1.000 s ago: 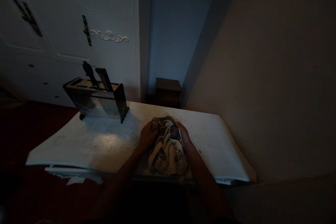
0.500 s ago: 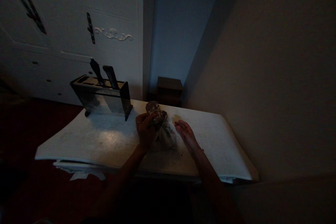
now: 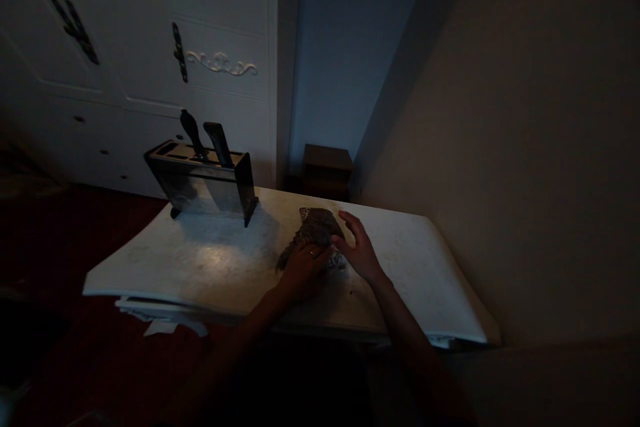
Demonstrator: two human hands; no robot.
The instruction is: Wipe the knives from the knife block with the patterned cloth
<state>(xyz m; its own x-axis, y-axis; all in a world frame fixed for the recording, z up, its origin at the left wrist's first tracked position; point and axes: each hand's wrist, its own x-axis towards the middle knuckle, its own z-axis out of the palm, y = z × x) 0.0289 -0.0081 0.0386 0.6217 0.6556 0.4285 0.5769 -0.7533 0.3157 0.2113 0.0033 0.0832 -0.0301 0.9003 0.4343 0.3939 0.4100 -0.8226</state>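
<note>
A crumpled brown patterned cloth with pale lacy-looking patches lies on the white tabletop in the head view. My left hand, with a ring on one finger, is on the near side of the cloth, its fingers closed over the fabric and its thumb hidden. My right hand is at the cloth's right side, thumb and fingers apart, the thumb tip at the edge of the fabric. The scene is dim, so the folds under my left hand cannot be made out.
A knife block with two black-handled knives stands at the table's back left. The white-covered table runs up to a wall on the right. Behind are a white cabinet and a small brown box-like piece.
The cloth, bunched up in my left hand before, now lies lower and more spread on the table. My left hand moved right and down; my right hand's fingers spread and came against the cloth.
</note>
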